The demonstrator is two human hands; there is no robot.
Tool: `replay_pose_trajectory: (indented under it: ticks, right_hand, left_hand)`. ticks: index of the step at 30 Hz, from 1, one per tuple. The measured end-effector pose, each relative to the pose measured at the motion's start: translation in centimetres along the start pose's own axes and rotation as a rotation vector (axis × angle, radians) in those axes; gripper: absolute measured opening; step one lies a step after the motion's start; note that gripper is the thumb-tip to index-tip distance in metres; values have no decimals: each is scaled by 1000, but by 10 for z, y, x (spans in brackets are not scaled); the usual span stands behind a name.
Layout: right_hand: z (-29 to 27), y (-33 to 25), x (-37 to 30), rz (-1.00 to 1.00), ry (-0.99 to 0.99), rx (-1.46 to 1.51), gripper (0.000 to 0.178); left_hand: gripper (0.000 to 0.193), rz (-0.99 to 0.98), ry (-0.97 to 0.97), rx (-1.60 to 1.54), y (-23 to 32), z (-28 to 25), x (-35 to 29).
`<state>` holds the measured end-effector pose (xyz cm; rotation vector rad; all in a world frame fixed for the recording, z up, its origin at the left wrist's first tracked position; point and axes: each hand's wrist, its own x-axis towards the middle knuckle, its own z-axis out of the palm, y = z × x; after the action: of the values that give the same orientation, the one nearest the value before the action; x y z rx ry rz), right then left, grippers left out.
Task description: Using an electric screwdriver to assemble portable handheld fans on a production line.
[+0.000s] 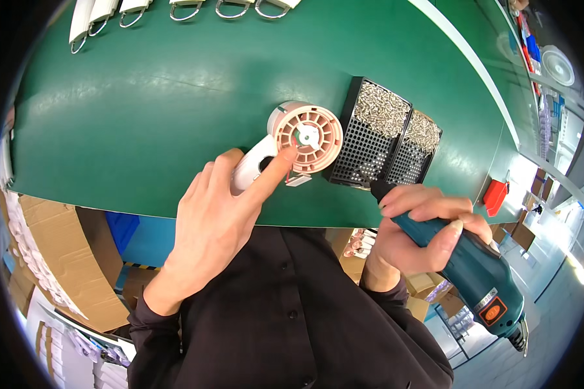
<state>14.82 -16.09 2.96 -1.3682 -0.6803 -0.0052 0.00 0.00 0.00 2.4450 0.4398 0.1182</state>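
My left hand (217, 211) is closed around the white handle of a small handheld fan (310, 154), its index finger reaching to the round pink housing. The housing faces up and shows radial ribs, a white centre piece and a bit of red wire. My right hand (428, 227) grips a dark teal electric screwdriver (477, 272), its black tip pointing at the near edge of a black screw tray (368, 146). Many small silver screws (381, 109) lie heaped at the tray's far end, with some in its perforated grid. Whether the tip touches a screw, I cannot tell.
Several white parts with metal loops (187, 10) lie along the far edge of the green table (162, 123). A red container (495, 196) hangs by the right edge. Cardboard boxes (71, 259) stand below at left, and a box with pink and white parts (362, 243) sits below the front edge.
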Motion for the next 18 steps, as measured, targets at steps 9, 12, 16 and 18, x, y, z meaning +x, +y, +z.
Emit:
replay_pose_trajectory:
  ticks: [9,12,16,18]
  right_hand:
    - [20,-34,12,-200,20,171,33]
    - [38,-38,16,-226,-54,233,38]
    - [52,-34,15,-197,-112,249,38]
    - [54,-34,16,-178,-118,242,38]
  left_hand:
    - [70,81,-18,5,-3,-3,-9]
    - [71,71,-30,11,-3,-4,-10]
    - [66,38,-90,-2,-2,-8,-10]
    - [63,48,-69,-23,-2,-7,-9]
